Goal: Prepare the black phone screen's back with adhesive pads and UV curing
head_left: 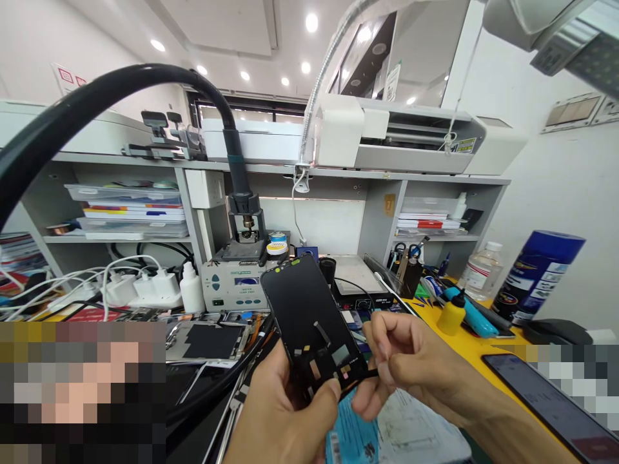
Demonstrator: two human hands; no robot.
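A black phone screen (309,309) is tilted upright with its back side toward me, showing small metal patches and a short grey strip. My left hand (294,406) is closed around its lower end, thumb near the bottom edge. At the lower right corner, my right hand (394,364) pinches a thin dark strip (370,374), which looks like the screen's flex cable. Below both hands lies a blue and white packet (387,425). The fingers behind the screen are hidden.
A hot air station (235,290) stands behind the screen, its thick black hose (145,74) arching over the left. On the right are a yellow bottle (451,314), a blue spray can (536,277) and a phone (551,399). Phone parts (207,341) lie left. Two lower areas are pixelated.
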